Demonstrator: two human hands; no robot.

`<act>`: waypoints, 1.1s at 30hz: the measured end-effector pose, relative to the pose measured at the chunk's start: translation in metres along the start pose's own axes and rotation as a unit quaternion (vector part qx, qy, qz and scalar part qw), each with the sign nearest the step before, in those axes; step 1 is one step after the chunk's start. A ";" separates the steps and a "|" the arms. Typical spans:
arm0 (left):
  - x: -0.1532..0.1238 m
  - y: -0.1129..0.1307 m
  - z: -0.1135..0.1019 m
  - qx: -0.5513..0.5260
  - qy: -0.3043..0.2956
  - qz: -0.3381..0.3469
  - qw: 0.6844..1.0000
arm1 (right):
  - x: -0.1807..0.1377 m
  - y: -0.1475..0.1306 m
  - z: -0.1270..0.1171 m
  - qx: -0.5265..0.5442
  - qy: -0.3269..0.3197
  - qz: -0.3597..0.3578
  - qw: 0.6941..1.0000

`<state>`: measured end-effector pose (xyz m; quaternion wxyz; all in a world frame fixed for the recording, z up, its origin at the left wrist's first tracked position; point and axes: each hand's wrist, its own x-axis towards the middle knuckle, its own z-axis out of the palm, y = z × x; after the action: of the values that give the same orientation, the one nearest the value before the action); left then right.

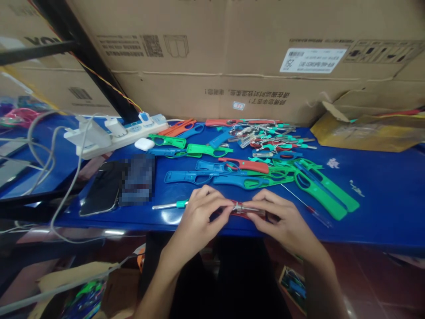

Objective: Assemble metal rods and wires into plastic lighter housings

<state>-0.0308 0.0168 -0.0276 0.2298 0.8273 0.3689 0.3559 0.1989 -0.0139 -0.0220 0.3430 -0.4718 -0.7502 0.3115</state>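
Observation:
Near the table's front edge, a partly assembled utility lighter [239,209] lies between my two hands, with red casing and clear and metal parts showing. My left hand [199,215] pinches its middle with thumb and forefinger. From under that hand a metal tube [166,206] with a teal collar sticks out to the left. My right hand [284,216] is closed on the lighter's other end, thumb and fingers on a clear part. The fingers partly hide the inside. Just beyond lie blue casing halves [239,180] and green casing halves [323,192]. A thin screwdriver [318,215] rests right of my right hand.
Behind the casings is a pile of wired metal lighter tubes [268,137]. Phones [101,188] and a white power strip [129,135] with cables lie left. An open carton [368,128] stands back right, and large cardboard boxes [199,53] wall off the back.

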 end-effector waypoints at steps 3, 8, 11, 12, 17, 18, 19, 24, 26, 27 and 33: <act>-0.003 0.003 -0.005 0.031 -0.007 -0.008 0.999 | -0.001 -0.002 0.000 -0.018 0.017 0.009 1.000; -0.018 -0.014 -0.032 0.089 -0.006 -0.028 0.996 | -0.004 -0.002 0.002 -0.044 0.017 0.010 0.999; -0.024 -0.028 -0.043 0.106 -0.009 -0.032 0.994 | -0.006 -0.001 0.002 -0.046 0.019 0.012 0.999; -0.024 -0.031 -0.044 0.109 -0.009 -0.032 0.994 | -0.006 0.000 0.002 -0.047 0.020 0.013 0.999; -0.015 -0.031 -0.043 0.125 -0.027 -0.022 0.992 | -0.005 0.001 -0.001 -0.043 0.020 0.018 0.999; -0.014 -0.031 -0.043 0.127 -0.032 -0.017 0.991 | -0.004 0.001 -0.002 -0.042 0.020 0.018 0.999; -0.012 -0.030 -0.045 0.128 -0.036 -0.012 0.991 | -0.004 0.001 -0.002 -0.043 0.020 0.017 0.999; -0.012 -0.033 -0.050 0.133 -0.045 0.019 0.990 | -0.001 0.001 -0.006 -0.061 0.021 0.010 0.998; -0.013 -0.035 -0.050 0.124 -0.046 0.028 0.991 | 0.001 0.002 -0.007 -0.070 0.020 0.001 0.997; -0.013 -0.036 -0.049 0.122 -0.045 0.029 0.991 | 0.002 0.002 -0.007 -0.075 0.019 -0.002 0.997; -0.016 -0.038 -0.047 0.152 -0.032 0.037 0.987 | 0.004 0.003 -0.006 -0.105 0.015 0.007 0.994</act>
<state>-0.0910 0.0338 -0.0279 0.1001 0.8764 0.3805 0.2776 0.2034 -0.0084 -0.0199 0.3008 -0.5150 -0.7703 0.2256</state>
